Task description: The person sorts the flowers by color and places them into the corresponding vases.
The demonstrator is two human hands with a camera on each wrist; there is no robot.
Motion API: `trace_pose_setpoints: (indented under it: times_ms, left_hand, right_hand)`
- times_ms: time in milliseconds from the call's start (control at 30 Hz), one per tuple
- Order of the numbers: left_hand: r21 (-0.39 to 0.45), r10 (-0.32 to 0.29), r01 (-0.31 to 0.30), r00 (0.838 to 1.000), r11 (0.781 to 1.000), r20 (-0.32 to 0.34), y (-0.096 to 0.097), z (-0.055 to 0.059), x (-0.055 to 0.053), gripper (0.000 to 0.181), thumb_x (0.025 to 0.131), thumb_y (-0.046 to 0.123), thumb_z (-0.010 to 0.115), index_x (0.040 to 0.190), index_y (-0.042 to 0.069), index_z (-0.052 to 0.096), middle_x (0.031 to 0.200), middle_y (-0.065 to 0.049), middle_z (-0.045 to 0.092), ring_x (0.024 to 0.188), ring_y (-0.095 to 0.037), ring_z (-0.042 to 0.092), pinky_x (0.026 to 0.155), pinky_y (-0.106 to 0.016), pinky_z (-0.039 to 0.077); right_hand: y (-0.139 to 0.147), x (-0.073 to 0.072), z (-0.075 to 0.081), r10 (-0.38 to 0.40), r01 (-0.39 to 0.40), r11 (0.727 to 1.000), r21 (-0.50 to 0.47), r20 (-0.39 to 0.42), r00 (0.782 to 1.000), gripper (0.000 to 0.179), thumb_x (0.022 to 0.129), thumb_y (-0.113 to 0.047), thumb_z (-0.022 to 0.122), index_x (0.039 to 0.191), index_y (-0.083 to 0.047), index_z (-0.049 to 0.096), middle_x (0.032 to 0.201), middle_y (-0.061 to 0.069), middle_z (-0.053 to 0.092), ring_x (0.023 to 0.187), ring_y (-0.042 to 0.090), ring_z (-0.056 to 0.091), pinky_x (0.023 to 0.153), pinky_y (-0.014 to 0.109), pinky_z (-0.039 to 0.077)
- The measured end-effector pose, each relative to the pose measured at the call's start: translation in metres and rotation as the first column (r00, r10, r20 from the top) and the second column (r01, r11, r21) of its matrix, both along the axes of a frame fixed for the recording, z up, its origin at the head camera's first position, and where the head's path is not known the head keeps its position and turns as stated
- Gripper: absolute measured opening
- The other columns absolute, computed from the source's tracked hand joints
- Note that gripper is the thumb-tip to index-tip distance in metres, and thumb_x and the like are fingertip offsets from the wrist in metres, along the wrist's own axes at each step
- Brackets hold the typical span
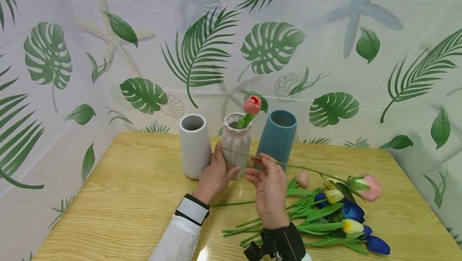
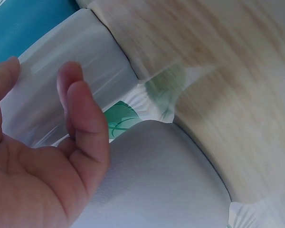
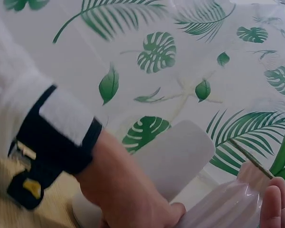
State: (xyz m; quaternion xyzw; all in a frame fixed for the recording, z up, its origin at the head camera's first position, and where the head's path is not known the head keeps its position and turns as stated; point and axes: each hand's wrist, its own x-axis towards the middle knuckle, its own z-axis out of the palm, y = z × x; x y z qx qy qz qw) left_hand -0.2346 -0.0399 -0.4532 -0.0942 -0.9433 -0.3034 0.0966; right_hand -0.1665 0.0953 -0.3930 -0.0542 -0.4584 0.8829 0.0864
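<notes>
A ribbed pale-pink vase (image 1: 236, 144) with a fluted rim stands between a smooth white vase (image 1: 195, 152) and a blue vase (image 1: 277, 138). One pink tulip (image 1: 252, 104) leans to the right in its mouth. My left hand (image 1: 213, 176) holds the ribbed vase low, fingers along its left side and thumb at its front; the left wrist view shows the curved fingers (image 2: 88, 118) beside it. My right hand (image 1: 270, 191) pinches the long stem of a pink rose (image 1: 368, 187). The rose's head points right, and its stem crosses in front of the ribbed vase.
Blue, yellow-white and pale-pink artificial tulips (image 1: 325, 213) lie in a pile on the wooden table (image 1: 119, 197), right of my right hand, stems pointing left. Behind the table hangs a leaf-printed cloth (image 1: 216, 92).
</notes>
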Motion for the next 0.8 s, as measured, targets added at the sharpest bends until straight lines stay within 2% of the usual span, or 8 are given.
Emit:
trace_pose_setpoints:
  times_ms: [100, 200, 267, 333, 433, 567, 667, 800]
  left_hand:
    - [-0.002, -0.004, 0.004, 1.000, 1.000, 0.000, -0.001, 0.000, 0.000, 0.088, 0.093, 0.041, 0.068, 0.150, -0.006, 0.019, 0.128, -0.032, 0.051, 0.087, -0.043, 0.068, 0.069, -0.049, 0.057]
    - [0.005, -0.007, 0.007, 1.000, 1.000, 0.009, -0.001, 0.000, 0.000, 0.089, 0.093, 0.041, 0.069, 0.151, -0.005, 0.018, 0.129, -0.032, 0.050, 0.088, -0.043, 0.069, 0.069, -0.049, 0.057]
    - [0.011, -0.009, 0.009, 1.000, 1.000, 0.015, -0.001, 0.000, 0.001, 0.089, 0.093, 0.041, 0.069, 0.151, -0.003, 0.018, 0.129, -0.031, 0.051, 0.089, -0.042, 0.069, 0.069, -0.049, 0.057]
    - [0.014, -0.009, 0.009, 1.000, 1.000, 0.017, -0.001, 0.001, 0.001, 0.089, 0.093, 0.040, 0.069, 0.151, -0.002, 0.018, 0.128, -0.030, 0.052, 0.090, -0.041, 0.069, 0.069, -0.049, 0.057]
    - [0.012, -0.009, 0.008, 1.000, 1.000, 0.017, -0.001, 0.000, 0.001, 0.089, 0.093, 0.040, 0.069, 0.152, -0.001, 0.017, 0.128, -0.029, 0.052, 0.091, -0.040, 0.069, 0.070, -0.048, 0.057]
    - [0.010, -0.011, 0.010, 1.000, 1.000, 0.011, -0.001, -0.002, 0.000, 0.090, 0.093, 0.041, 0.069, 0.152, -0.001, 0.016, 0.128, -0.029, 0.052, 0.090, -0.040, 0.069, 0.070, -0.047, 0.057]
    - [0.012, -0.014, 0.014, 1.000, 1.000, 0.013, -0.001, -0.002, 0.000, 0.091, 0.093, 0.041, 0.069, 0.153, -0.001, 0.015, 0.128, -0.030, 0.051, 0.089, -0.040, 0.069, 0.069, -0.047, 0.057]
    - [0.013, -0.014, 0.014, 1.000, 1.000, 0.023, -0.001, -0.001, 0.000, 0.090, 0.093, 0.041, 0.069, 0.153, -0.001, 0.015, 0.130, -0.030, 0.051, 0.091, -0.040, 0.069, 0.070, -0.047, 0.057]
  right_hand:
    - [-0.001, -0.001, -0.003, -0.080, 0.083, 0.996, 0.039, -0.064, 0.995, 0.025, 0.108, -0.021, 0.041, 0.115, -0.005, 0.057, 0.101, 0.006, 0.061, 0.068, 0.011, 0.066, 0.065, 0.024, 0.055]
    - [-0.002, -0.001, -0.006, -0.150, 0.167, 0.981, 0.102, -0.154, 0.977, 0.025, 0.107, -0.020, 0.044, 0.114, -0.001, 0.060, 0.099, 0.005, 0.064, 0.067, 0.011, 0.066, 0.065, 0.026, 0.056]
    - [-0.002, -0.002, -0.009, -0.194, 0.233, 0.962, 0.143, -0.243, 0.950, 0.025, 0.106, -0.016, 0.047, 0.113, 0.003, 0.062, 0.098, 0.004, 0.066, 0.067, 0.011, 0.067, 0.065, 0.027, 0.056]
    - [-0.002, -0.002, -0.011, -0.233, 0.312, 0.933, 0.181, -0.357, 0.905, 0.024, 0.105, -0.012, 0.049, 0.111, 0.007, 0.063, 0.099, 0.004, 0.069, 0.066, 0.012, 0.067, 0.065, 0.029, 0.057]
    - [-0.002, -0.003, -0.012, -0.265, 0.428, 0.881, 0.200, -0.541, 0.798, 0.021, 0.102, -0.002, 0.049, 0.107, 0.013, 0.064, 0.095, 0.004, 0.071, 0.063, 0.012, 0.066, 0.064, 0.028, 0.057]
    - [-0.001, -0.005, -0.010, -0.247, 0.548, 0.815, 0.189, -0.742, 0.624, 0.017, 0.097, 0.011, 0.045, 0.110, 0.020, 0.052, 0.097, 0.007, 0.071, 0.061, 0.010, 0.064, 0.063, 0.023, 0.056]
    - [0.000, -0.007, -0.007, -0.221, 0.628, 0.759, 0.173, -0.838, 0.498, 0.017, 0.095, 0.013, 0.044, 0.109, 0.022, 0.042, 0.102, 0.013, 0.069, 0.058, 0.013, 0.062, 0.062, 0.021, 0.055]
    - [0.001, -0.010, -0.004, -0.182, 0.702, 0.701, 0.129, -0.919, 0.351, 0.019, 0.102, 0.001, 0.045, 0.102, 0.020, 0.044, 0.098, 0.021, 0.068, 0.052, 0.018, 0.060, 0.061, 0.020, 0.054]
